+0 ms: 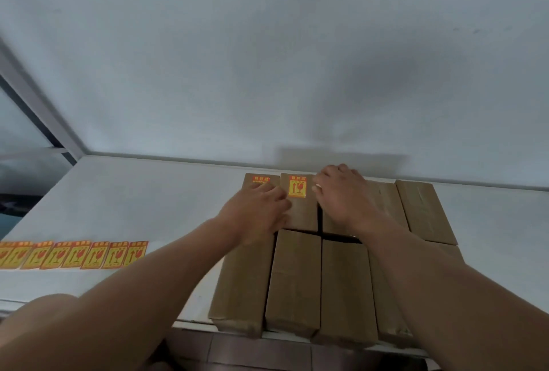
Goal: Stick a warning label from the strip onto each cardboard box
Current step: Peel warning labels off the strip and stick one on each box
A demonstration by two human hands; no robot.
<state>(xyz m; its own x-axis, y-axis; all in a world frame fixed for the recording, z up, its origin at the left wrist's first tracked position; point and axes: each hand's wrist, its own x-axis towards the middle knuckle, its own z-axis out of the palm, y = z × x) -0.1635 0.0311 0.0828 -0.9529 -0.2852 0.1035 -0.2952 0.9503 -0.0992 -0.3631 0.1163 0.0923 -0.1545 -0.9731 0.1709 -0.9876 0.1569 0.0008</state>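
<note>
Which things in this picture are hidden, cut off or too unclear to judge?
- Head view: the left hand covers most of the label on the far-left box.
- The right hand hides the top of the box under it, so a label there cannot be told.
- The label strip is cut off by the left edge.
- Label text is too blurred to read.

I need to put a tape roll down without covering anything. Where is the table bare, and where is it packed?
Bare: the table between the label strip and the cardboard boxes, and the far-left stretch behind the strip. A smaller patch lies right of the boxes. Packed: the boxes sit close together, with the left hand and right hand resting on the far row.
</note>
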